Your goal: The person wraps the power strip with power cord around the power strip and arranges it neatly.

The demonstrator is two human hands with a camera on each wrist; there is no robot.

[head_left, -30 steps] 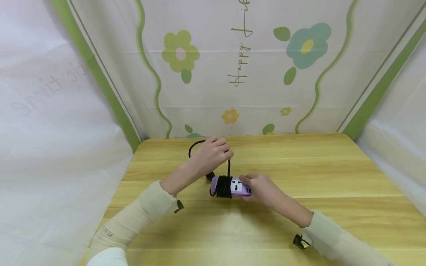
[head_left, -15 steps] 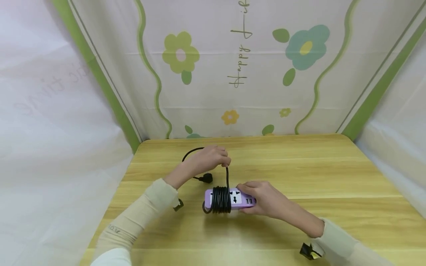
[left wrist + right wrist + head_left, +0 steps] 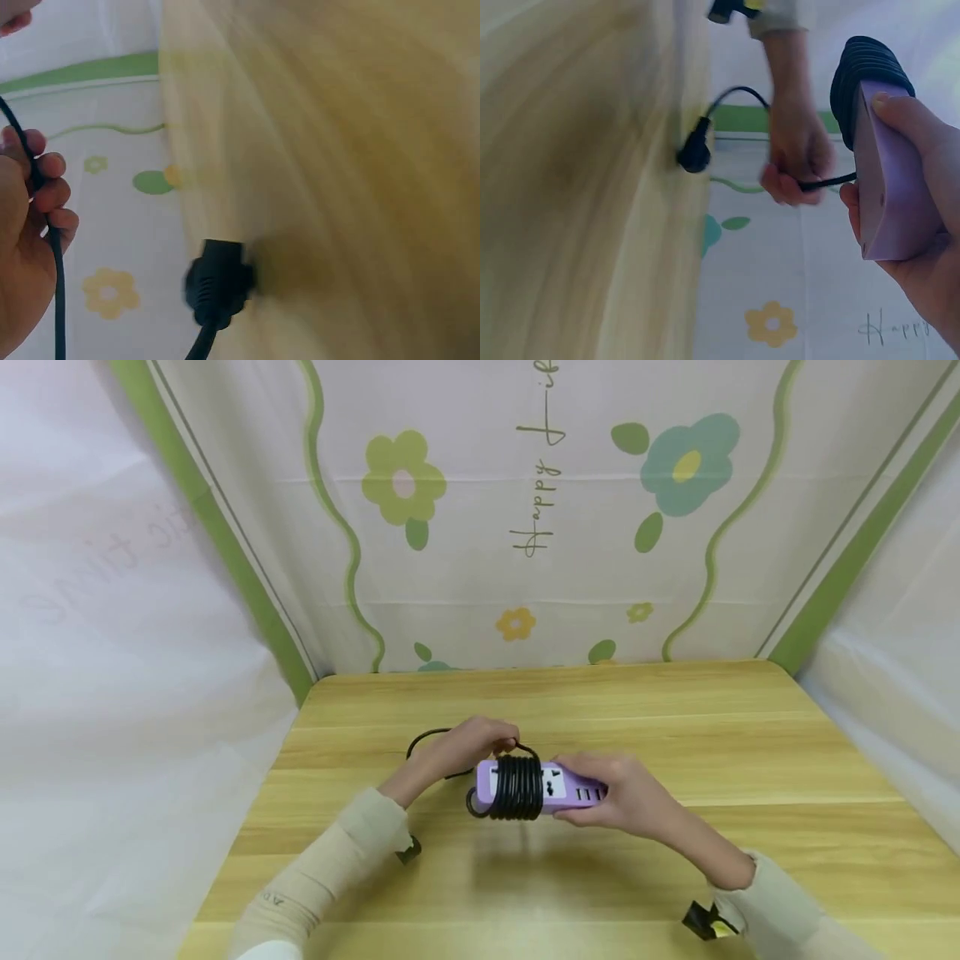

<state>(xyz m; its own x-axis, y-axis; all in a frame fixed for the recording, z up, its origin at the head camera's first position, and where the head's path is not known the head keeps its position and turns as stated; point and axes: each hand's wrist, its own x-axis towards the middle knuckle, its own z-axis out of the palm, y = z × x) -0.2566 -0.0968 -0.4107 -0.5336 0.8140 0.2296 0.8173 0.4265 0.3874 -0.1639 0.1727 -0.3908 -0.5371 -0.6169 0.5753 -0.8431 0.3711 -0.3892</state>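
A purple power strip (image 3: pixel 573 795) with white sockets and USB ports is held above the table by my right hand (image 3: pixel 637 797), thumb and fingers around its right end. Black cord (image 3: pixel 519 787) lies in several tight turns around the strip's left part. Just behind the coil, my left hand (image 3: pixel 471 745) grips the cord's free length between curled fingers. That loose end loops left behind the left wrist. Its black plug (image 3: pixel 220 283) dangles close to the table surface in the left wrist view; the right wrist view also shows the plug (image 3: pixel 695 156). In the head view the plug is hidden.
The wooden table (image 3: pixel 750 735) extends on all sides of the hands. A flower-printed curtain (image 3: pixel 465 552) hangs along its back edge, with white sheets (image 3: pixel 135 693) at both sides. Each sleeve has a small black piece hanging at the cuff.
The power strip first came nearer, then rose and shifted right with my right hand. My left hand dropped closer to the strip, bringing the cord across its top. The plug left the head view.
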